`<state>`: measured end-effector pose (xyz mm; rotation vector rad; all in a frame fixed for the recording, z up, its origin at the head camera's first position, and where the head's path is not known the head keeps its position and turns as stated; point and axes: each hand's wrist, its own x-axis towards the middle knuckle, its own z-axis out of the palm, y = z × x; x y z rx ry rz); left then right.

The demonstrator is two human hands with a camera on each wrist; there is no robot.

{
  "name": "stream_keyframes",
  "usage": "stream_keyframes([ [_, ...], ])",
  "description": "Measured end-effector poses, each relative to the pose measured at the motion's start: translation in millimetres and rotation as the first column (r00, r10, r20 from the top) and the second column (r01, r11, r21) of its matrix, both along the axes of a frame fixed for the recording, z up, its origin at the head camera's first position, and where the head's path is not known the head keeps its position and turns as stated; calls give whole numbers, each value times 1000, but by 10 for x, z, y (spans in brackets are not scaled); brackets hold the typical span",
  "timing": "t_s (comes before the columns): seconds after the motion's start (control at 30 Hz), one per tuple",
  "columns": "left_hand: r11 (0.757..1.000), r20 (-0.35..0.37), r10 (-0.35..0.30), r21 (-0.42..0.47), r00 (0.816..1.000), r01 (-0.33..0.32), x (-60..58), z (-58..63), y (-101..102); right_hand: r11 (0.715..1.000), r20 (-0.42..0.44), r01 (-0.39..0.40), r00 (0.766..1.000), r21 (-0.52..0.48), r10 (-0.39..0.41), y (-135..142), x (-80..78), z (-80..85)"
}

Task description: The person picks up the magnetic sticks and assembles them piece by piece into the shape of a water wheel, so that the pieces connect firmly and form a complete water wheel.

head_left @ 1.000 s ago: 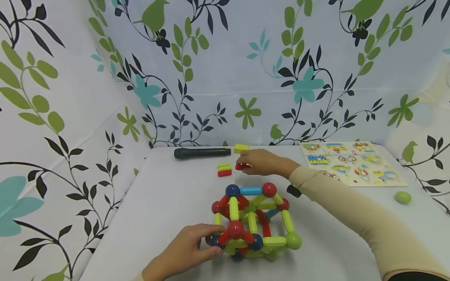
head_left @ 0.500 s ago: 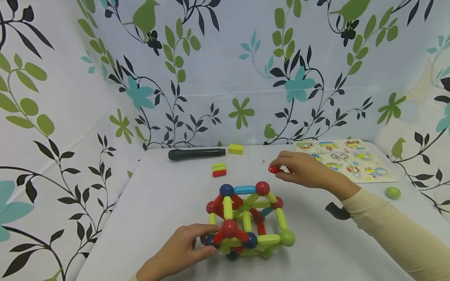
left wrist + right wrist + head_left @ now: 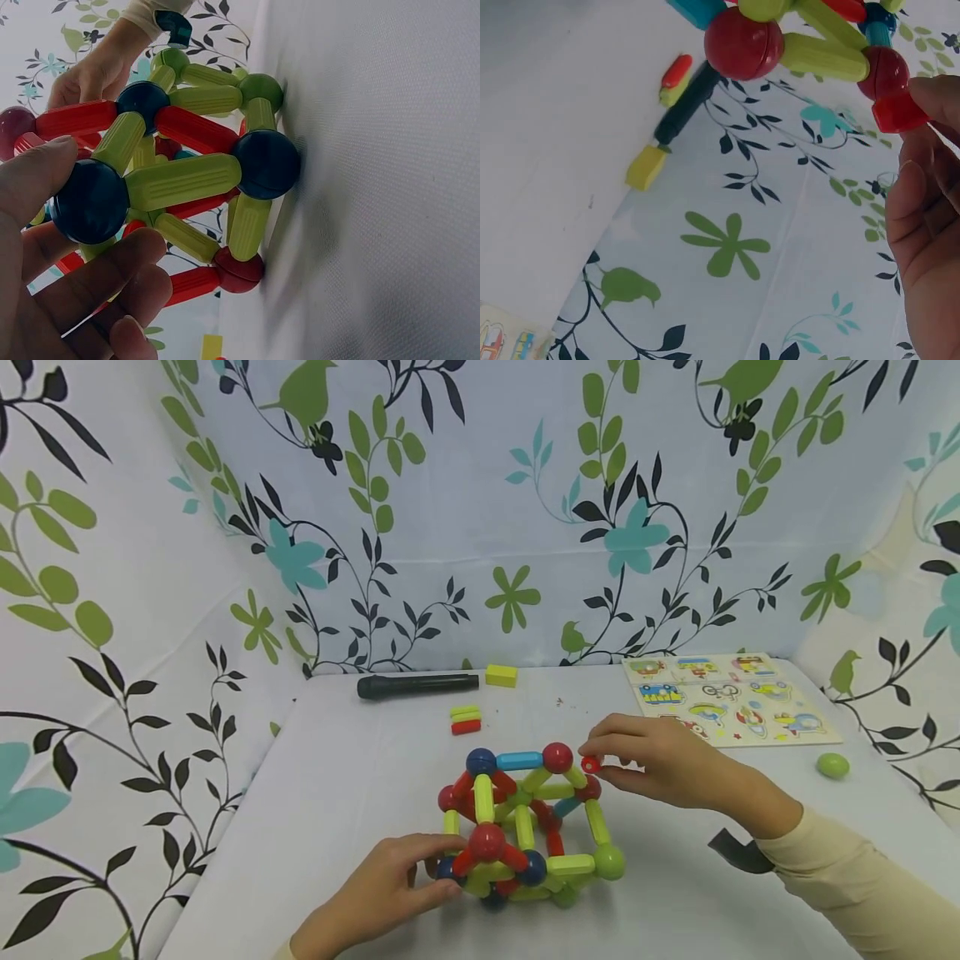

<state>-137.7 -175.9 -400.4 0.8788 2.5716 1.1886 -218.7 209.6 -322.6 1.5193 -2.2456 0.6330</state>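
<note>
On the white table stands a toy ball-and-stick structure (image 3: 572,865) of red, navy and green balls joined by red, blue and yellow-green sticks. At its near left corner my left hand (image 3: 386,881) grips a navy ball (image 3: 90,206), thumb on one side and fingers curled on the other. Between thumb and fingertips my right hand (image 3: 667,764) pinches a short red stick (image 3: 898,112). That stick's end is right at the upper red ball (image 3: 885,73) in the right wrist view. Part of the stick is hidden by the fingers.
Behind the structure lie a few loose sticks (image 3: 466,726), a black microphone (image 3: 417,685) and a yellow block (image 3: 501,676). A picture puzzle board (image 3: 738,702) lies at the back right, with a green ball (image 3: 832,766) near it. A patterned cloth (image 3: 450,485) hangs behind the table.
My right hand has carried the red stick from beside the loose sticks, rightward and then toward me, to the structure's upper right. The left hand keeps its hold on the structure.
</note>
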Motion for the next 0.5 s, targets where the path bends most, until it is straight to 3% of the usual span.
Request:
stream_keyframes([
  [0.13,1000,-9,3,-1,1000,-3,-1,-2,4,996,-126,-88,989,-34,83,-103,84,-33],
  [0.27,1000,-13,5,-3,1000,-5,0,-3,6,987,-245,-155,959,-34,142,-210,140,-72],
  [0.5,1000,-7,9,-10,1000,-9,-1,-9,10,987,-328,-135,932,83,155,-251,202,-124],
])
